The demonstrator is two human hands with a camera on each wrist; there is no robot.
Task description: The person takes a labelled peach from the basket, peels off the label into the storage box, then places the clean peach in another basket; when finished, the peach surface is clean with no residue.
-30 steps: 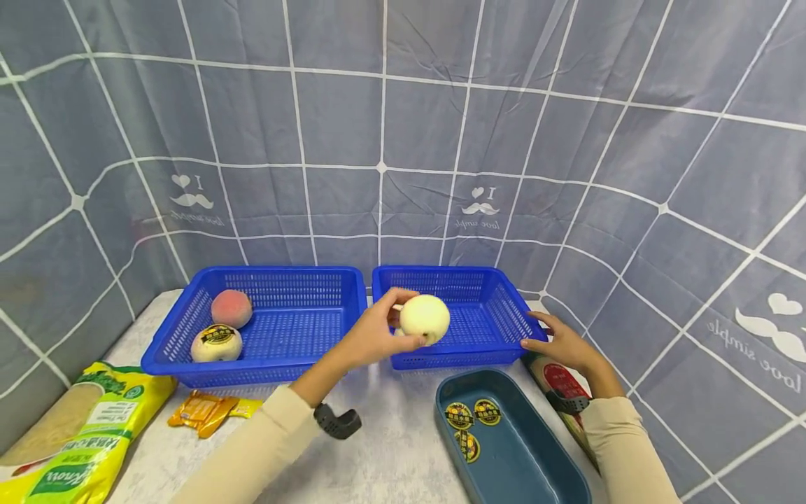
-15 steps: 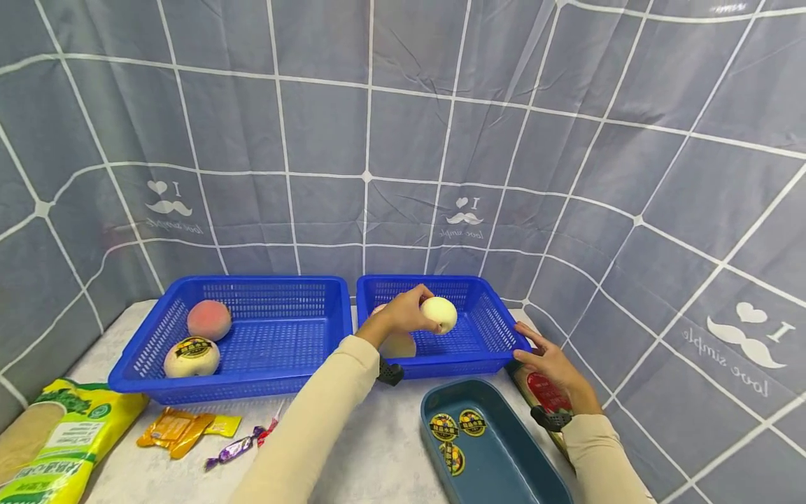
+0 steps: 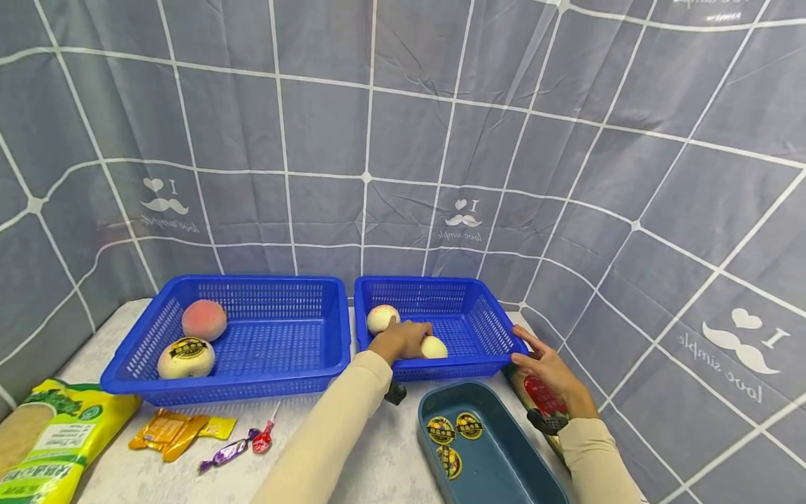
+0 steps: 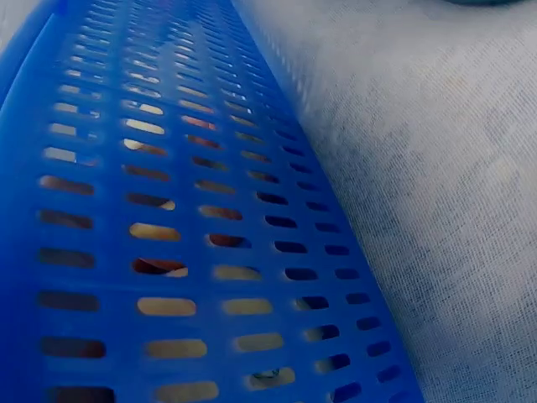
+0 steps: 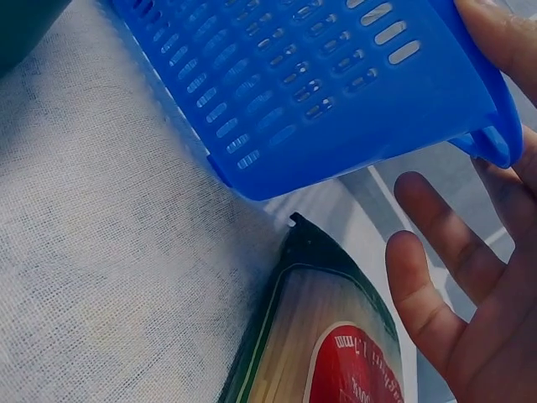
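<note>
Fruit first: your left hand (image 3: 398, 339) sits low inside the right blue basket (image 3: 485, 301), its grip curled over a pale round fruit (image 3: 435, 347) that rests on the basket floor near the front wall. A second pale fruit (image 3: 382, 318) lies just behind your knuckles in the same basket, close to its left wall. From the left wrist view you get only the slotted basket wall (image 4: 185, 218) and the grey surface (image 4: 445, 168); the fingers are hidden there.

Your right hand (image 3: 546, 365) is at the basket's front right corner, grip spread, fingers straight and laid against the rim (image 5: 495, 143). Under that palm lies a pasta packet (image 5: 336, 336) with a red label, flat on the surface.

Left of you stands the other blue basket (image 3: 252, 329), holding a peach (image 3: 204, 320) and a stickered fruit (image 3: 185, 357). Nearer you are a dark teal tray (image 3: 504, 462), wrapped sweets (image 3: 233, 448), an orange sachet (image 3: 166, 432) and a yellow bag (image 3: 57, 437).
</note>
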